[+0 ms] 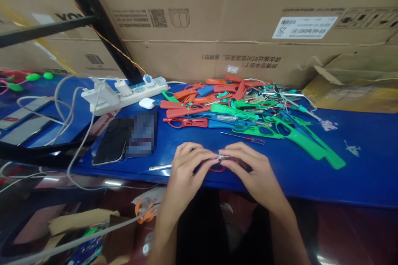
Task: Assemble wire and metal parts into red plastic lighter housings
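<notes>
My left hand [189,167] and my right hand [253,169] meet over the front of the blue table, each closed in a pinch. Between their fingertips is a small silvery metal part [222,156], too small to make out fully. Just below it shows a thin red curved piece [218,169], mostly hidden by the fingers. A slim metal tube [160,167] sticks out to the left from behind my left hand; whether that hand touches it I cannot tell. Beyond my right hand lies a screwdriver [244,137] with a clear purplish handle.
Red, blue and green long-nosed lighter casings [186,111] and metal tubes are heaped behind my hands. Green handles [306,143] spread rightward. Left are a black phone [112,140], a power strip [130,96] and loose cables. A large cardboard box [217,29] stands behind.
</notes>
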Demonstrator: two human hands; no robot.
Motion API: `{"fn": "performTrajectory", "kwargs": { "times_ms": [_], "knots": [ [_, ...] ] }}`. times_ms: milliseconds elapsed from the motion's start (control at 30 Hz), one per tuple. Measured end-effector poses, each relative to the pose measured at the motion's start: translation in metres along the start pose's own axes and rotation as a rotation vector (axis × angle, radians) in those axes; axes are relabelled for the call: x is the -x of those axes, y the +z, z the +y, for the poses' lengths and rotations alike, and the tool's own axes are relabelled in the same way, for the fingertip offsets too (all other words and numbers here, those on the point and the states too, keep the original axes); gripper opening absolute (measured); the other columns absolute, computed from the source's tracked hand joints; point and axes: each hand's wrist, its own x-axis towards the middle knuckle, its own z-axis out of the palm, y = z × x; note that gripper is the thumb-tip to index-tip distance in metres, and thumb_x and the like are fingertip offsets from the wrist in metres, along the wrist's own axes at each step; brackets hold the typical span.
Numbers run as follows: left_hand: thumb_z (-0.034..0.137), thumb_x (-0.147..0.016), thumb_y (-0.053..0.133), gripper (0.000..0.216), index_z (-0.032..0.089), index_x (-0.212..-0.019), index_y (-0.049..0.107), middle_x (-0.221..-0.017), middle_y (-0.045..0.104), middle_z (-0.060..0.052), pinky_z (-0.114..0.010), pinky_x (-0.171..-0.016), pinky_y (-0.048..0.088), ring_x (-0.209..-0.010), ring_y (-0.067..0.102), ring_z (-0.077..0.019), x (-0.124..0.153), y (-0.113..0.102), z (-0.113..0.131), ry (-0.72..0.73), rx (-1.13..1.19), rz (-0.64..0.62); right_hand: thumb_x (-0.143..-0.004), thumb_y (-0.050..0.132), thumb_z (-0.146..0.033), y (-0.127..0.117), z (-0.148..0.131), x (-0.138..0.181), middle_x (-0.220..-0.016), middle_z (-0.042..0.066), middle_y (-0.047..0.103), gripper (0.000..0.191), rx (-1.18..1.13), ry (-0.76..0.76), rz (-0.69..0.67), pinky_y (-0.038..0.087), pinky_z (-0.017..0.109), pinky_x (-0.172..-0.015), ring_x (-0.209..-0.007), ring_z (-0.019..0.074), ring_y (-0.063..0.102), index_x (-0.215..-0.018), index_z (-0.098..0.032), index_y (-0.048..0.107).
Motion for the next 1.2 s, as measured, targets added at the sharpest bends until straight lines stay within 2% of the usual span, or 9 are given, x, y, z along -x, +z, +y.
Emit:
{"fn": "performTrajectory", "kwargs": {
  "times_ms": [233, 300, 400, 467, 600, 700, 900, 1200],
  "knots": [
    [0.023, -0.096, 0.068, 0.005, 0.025, -0.100, 0.070, -0.095, 0.077, 0.001, -0.037, -0.092, 0.042, -0.094, 0.063, -0.0193, -0.001, 0.001, 0.000, -0.029, -0.001, -0.016, -0.096, 0.068, -0.025, 0.001, 0.001, 0.000, -0.105, 0.003, 0.072, 0.015, 0.084, -0.049, 0.041, 0.055, 0.029, -0.084, -0.098, 0.0174, 0.068, -0.110, -0.026, 0.074],
    [0.026, -0.095, 0.070, 0.015, 0.025, -0.110, 0.068, -0.105, 0.076, -0.001, -0.038, -0.095, 0.042, -0.103, 0.062, -0.0208, -0.001, -0.001, 0.002, -0.036, -0.021, -0.025, -0.095, 0.069, -0.026, -0.002, 0.001, 0.001, -0.104, 0.002, 0.073, 0.014, 0.140, -0.064, 0.061, 0.053, 0.030, -0.089, -0.099, 0.0181, 0.068, -0.109, -0.025, 0.072],
    [0.032, -0.093, 0.072, 0.036, 0.026, -0.127, 0.061, -0.125, 0.070, -0.004, -0.039, -0.102, 0.041, -0.118, 0.058, -0.0230, 0.003, -0.007, 0.004, -0.053, -0.094, -0.037, -0.096, 0.069, -0.026, -0.009, 0.000, 0.001, -0.105, -0.001, 0.074, 0.011, 0.258, -0.071, 0.072, 0.045, 0.036, -0.104, -0.101, 0.0182, 0.068, -0.107, -0.026, 0.070],
    [0.034, -0.092, 0.073, 0.042, 0.026, -0.131, 0.059, -0.130, 0.067, -0.005, -0.040, -0.105, 0.040, -0.122, 0.055, -0.0239, 0.008, -0.011, 0.002, -0.054, -0.163, -0.075, -0.098, 0.066, -0.026, -0.013, 0.002, 0.001, -0.107, -0.001, 0.074, 0.009, 0.329, -0.056, 0.048, 0.041, 0.038, -0.108, -0.103, 0.0188, 0.067, -0.106, -0.027, 0.069],
    [0.036, -0.093, 0.071, 0.038, 0.025, -0.128, 0.061, -0.125, 0.069, -0.004, -0.041, -0.103, 0.039, -0.120, 0.054, -0.0246, 0.016, -0.013, -0.005, -0.018, -0.260, -0.178, -0.100, 0.062, -0.026, -0.020, 0.007, 0.001, -0.110, 0.001, 0.072, 0.007, 0.412, -0.025, -0.047, 0.044, 0.039, -0.101, -0.105, 0.0212, 0.065, -0.104, -0.025, 0.068],
    [0.036, -0.095, 0.068, 0.032, 0.025, -0.124, 0.063, -0.120, 0.071, -0.003, -0.039, -0.098, 0.040, -0.114, 0.055, -0.0233, 0.017, -0.012, -0.008, 0.012, -0.270, -0.199, -0.101, 0.060, -0.026, -0.024, 0.011, 0.001, -0.113, 0.002, 0.071, 0.009, 0.415, -0.016, -0.095, 0.045, 0.038, -0.098, -0.106, 0.0212, 0.064, -0.105, -0.025, 0.068],
    [0.033, -0.097, 0.066, 0.024, 0.025, -0.120, 0.065, -0.118, 0.071, -0.001, -0.036, -0.092, 0.041, -0.109, 0.056, -0.0216, 0.016, -0.012, -0.006, 0.015, -0.241, -0.200, -0.102, 0.058, -0.027, -0.034, 0.016, 0.003, -0.109, 0.001, 0.072, 0.011, 0.389, -0.021, -0.122, 0.046, 0.037, -0.098, -0.105, 0.0201, 0.064, -0.106, -0.026, 0.068],
    [0.031, -0.100, 0.062, 0.025, 0.028, -0.125, 0.065, -0.121, 0.070, -0.001, -0.038, -0.093, 0.041, -0.110, 0.057, -0.0221, 0.016, -0.011, -0.004, 0.035, -0.277, -0.204, -0.104, 0.053, -0.023, -0.034, 0.021, 0.006, -0.112, 0.004, 0.071, 0.013, 0.429, -0.092, -0.101, 0.047, 0.038, -0.095, -0.105, 0.0210, 0.064, -0.107, -0.025, 0.066]
  ]
}}
